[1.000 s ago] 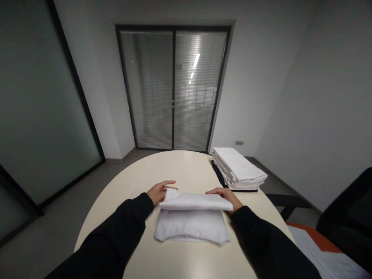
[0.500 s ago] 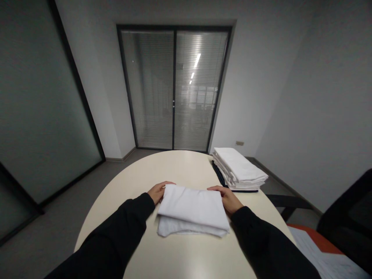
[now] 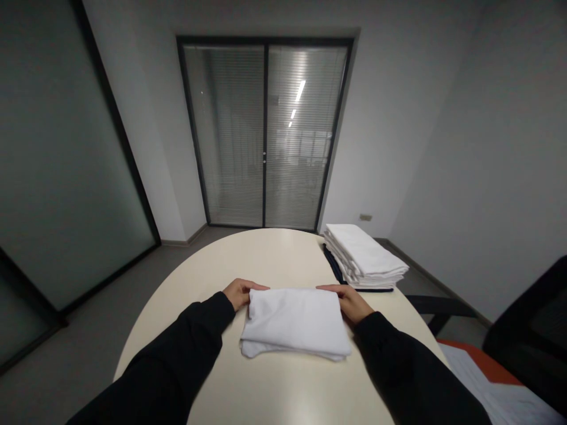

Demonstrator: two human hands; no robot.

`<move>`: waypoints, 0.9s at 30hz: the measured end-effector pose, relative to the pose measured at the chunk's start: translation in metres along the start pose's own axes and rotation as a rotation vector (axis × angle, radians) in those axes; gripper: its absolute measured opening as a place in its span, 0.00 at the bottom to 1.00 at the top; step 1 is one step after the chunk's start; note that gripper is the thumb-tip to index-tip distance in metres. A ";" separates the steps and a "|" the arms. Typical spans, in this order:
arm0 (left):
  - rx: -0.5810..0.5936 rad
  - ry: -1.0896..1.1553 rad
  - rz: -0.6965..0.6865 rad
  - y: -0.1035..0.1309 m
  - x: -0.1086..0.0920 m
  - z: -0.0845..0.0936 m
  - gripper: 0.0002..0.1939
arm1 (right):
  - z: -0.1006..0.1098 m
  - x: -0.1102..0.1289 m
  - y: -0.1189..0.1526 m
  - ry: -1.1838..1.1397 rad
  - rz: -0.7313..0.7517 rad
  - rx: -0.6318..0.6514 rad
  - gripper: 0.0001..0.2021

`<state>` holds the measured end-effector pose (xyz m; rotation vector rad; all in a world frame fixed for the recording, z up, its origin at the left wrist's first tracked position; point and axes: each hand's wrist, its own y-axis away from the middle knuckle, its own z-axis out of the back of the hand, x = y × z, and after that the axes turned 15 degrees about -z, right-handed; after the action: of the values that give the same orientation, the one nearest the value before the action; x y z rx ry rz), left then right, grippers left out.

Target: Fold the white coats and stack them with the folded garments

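Observation:
A folded white cloth (image 3: 296,321) lies on the round cream table (image 3: 274,254) in front of me, its layers showing along the near edge. My left hand (image 3: 240,293) pinches its far left corner, fingers along the back edge. At the far right corner my right hand (image 3: 349,301) grips it the same way, with the thumb side hidden. Some fingertips of both hands are out of sight behind the cloth.
Toward the back right of the table, a stack of folded white cloths (image 3: 365,251) rests on something dark blue (image 3: 333,264). A black chair (image 3: 527,330) stands at the right, with an orange item (image 3: 487,363) and white fabric (image 3: 487,389) on it.
The upper layer's front edge has come down toward me and now lies almost over the lower layer's edge. The cloth's back edge sits slightly lower; both hands keep their corners.

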<state>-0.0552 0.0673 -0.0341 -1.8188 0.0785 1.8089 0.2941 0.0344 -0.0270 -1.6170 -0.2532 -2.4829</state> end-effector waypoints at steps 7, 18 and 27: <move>-0.110 -0.066 -0.002 -0.002 0.005 -0.004 0.17 | 0.007 -0.001 -0.001 0.460 0.280 -0.150 0.19; -0.165 -0.040 0.046 -0.005 0.016 -0.001 0.20 | -0.082 0.082 0.049 0.796 0.552 -0.305 0.13; -0.140 -0.142 0.132 -0.004 0.014 0.003 0.26 | -0.114 0.077 0.046 0.973 0.589 -0.211 0.12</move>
<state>-0.0545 0.0769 -0.0457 -1.8105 0.0180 2.0779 0.1727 -0.0404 0.0003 -0.2760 0.5375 -2.4880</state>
